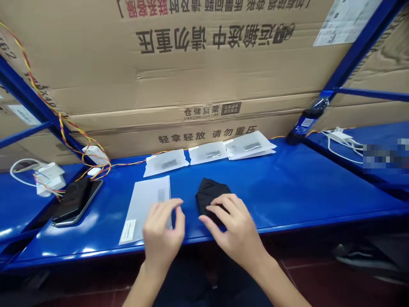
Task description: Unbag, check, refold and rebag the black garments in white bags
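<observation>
A folded black cloth item (pixel 207 194) lies on the blue shelf; its exact kind is not clear. My right hand (pixel 234 224) rests over its near right part, with the fingers bent and spread and the thumb apart at its near edge. To the left, my left hand (pixel 164 232) hovers with curved fingers, a gap between thumb and forefinger and nothing visible between them. Behind that hand lies a flat frosted plastic bag (pixel 145 202) with a white label near its front corner, partly covered by my fingers.
Along the back lie several frosted bags (pixel 207 152) with dark labels. Stacked phone-like devices (pixel 75 202), white adapters (pixel 49 179) and twisted red-yellow wires (pixel 60 123) are at left. A dark bottle (pixel 308 119) stands by the right post. Large cardboard (pixel 191 85) walls the back.
</observation>
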Demonstrator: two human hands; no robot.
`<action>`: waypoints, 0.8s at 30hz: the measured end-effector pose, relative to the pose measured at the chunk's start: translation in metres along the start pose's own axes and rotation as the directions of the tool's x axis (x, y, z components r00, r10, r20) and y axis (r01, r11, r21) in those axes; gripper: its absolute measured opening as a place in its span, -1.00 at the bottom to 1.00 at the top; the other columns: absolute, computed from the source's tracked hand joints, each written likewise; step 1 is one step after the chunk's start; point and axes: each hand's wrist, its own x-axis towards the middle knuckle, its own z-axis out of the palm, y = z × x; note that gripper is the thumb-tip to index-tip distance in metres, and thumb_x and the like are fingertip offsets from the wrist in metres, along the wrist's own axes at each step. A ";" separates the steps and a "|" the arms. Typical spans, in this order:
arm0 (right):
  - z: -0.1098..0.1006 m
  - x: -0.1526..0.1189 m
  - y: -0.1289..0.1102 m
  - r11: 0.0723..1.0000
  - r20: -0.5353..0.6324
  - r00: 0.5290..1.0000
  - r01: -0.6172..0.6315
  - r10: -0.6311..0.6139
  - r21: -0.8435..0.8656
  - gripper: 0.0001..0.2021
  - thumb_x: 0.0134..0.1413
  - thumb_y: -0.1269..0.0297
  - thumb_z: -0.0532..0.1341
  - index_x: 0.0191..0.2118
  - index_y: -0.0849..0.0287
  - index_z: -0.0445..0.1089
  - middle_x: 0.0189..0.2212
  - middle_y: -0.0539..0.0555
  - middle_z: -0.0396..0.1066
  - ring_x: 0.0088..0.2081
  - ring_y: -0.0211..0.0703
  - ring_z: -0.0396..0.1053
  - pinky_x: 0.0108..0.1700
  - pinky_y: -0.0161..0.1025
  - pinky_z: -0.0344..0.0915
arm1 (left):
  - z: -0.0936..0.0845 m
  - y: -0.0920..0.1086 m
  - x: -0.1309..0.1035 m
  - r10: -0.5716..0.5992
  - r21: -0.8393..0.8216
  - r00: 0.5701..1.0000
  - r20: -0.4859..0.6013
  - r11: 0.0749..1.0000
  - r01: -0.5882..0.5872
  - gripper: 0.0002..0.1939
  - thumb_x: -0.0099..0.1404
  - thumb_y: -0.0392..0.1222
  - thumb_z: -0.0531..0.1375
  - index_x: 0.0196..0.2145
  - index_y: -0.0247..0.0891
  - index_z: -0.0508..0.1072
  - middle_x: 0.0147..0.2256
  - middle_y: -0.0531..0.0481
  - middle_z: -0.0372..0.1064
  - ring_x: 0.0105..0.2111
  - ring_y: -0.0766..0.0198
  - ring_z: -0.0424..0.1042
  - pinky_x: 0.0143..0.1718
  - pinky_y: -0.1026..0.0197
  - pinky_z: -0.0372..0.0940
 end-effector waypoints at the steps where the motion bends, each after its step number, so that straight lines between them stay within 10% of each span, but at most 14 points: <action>1: -0.003 0.000 0.004 1.000 -0.019 1.000 0.008 -0.008 -0.002 -0.87 0.39 0.24 0.28 -0.06 0.12 0.55 -0.18 0.21 0.56 -0.07 0.11 0.49 -0.02 0.07 0.49 | -0.002 -0.008 0.002 -0.034 0.114 0.999 0.036 0.993 0.030 -0.85 0.46 -0.26 0.21 -0.09 -0.23 0.59 -0.16 -0.15 0.64 -0.15 -0.02 0.62 -0.08 -0.05 0.53; 5: -0.006 -0.003 0.018 0.996 0.160 0.985 0.078 -0.069 -0.053 -0.38 0.34 0.04 0.32 0.38 0.23 0.32 0.30 0.34 0.42 0.37 0.34 0.29 0.35 0.35 0.29 | -0.002 -0.041 0.000 -0.121 0.486 0.971 0.205 0.874 0.006 -0.57 0.47 0.08 0.21 0.03 -0.34 0.59 -0.05 -0.37 0.61 -0.09 -0.21 0.62 -0.10 -0.13 0.54; 9: -0.010 -0.017 0.028 0.991 0.356 0.930 0.119 -0.090 -0.062 -0.01 0.20 -0.17 0.38 0.53 0.30 0.05 0.46 0.36 0.18 0.48 0.38 0.11 0.46 0.41 0.12 | -0.003 -0.051 -0.005 -0.140 0.514 0.920 0.367 0.855 -0.075 -0.64 0.51 -0.14 0.10 0.00 -0.38 0.62 0.00 -0.42 0.61 -0.02 -0.24 0.64 -0.12 -0.09 0.57; 16: -0.038 -0.051 0.046 0.979 0.320 0.925 0.198 -0.205 0.055 -0.18 0.05 0.70 0.09 0.46 0.16 0.25 0.33 0.18 0.43 0.36 0.16 0.35 0.36 0.26 0.33 | -0.026 -0.009 0.021 -0.230 0.358 0.633 0.740 0.930 -0.081 -0.27 0.38 -0.50 0.03 0.44 -0.11 0.30 0.06 -0.16 0.64 -0.11 -0.01 0.71 -0.14 0.09 0.57; 19: -0.049 -0.049 0.053 0.962 0.164 0.982 -0.133 0.096 0.239 -0.35 0.20 0.61 0.08 0.34 0.03 0.41 0.24 0.11 0.52 0.28 0.07 0.46 0.29 0.12 0.44 | -0.028 0.004 0.028 -0.093 0.247 0.622 0.777 0.955 -0.165 -0.26 0.32 -0.54 0.06 0.36 -0.01 0.40 0.24 -0.09 0.50 0.03 0.01 0.66 0.01 0.06 0.56; 21: -0.053 -0.038 0.054 0.784 -0.020 0.860 -0.454 0.509 0.423 -0.55 0.36 0.36 0.18 0.30 0.05 0.46 0.16 0.15 0.58 0.20 0.11 0.54 0.24 0.13 0.50 | -0.024 0.009 0.032 -0.034 0.219 0.635 0.772 0.952 -0.215 -0.35 0.31 -0.54 0.09 0.25 -0.08 0.52 0.27 -0.10 0.47 0.04 -0.04 0.65 0.00 0.02 0.58; 24: -0.054 -0.022 0.047 0.456 -0.187 0.476 -0.546 0.859 0.703 -0.44 0.40 0.02 0.24 0.37 0.17 0.37 0.14 0.24 0.58 0.17 0.18 0.56 0.24 0.21 0.49 | -0.015 0.015 0.039 0.068 0.153 0.659 0.749 0.950 -0.271 -0.39 0.31 -0.52 0.10 0.25 -0.21 0.51 0.25 -0.17 0.49 0.07 -0.06 0.63 -0.01 0.00 0.60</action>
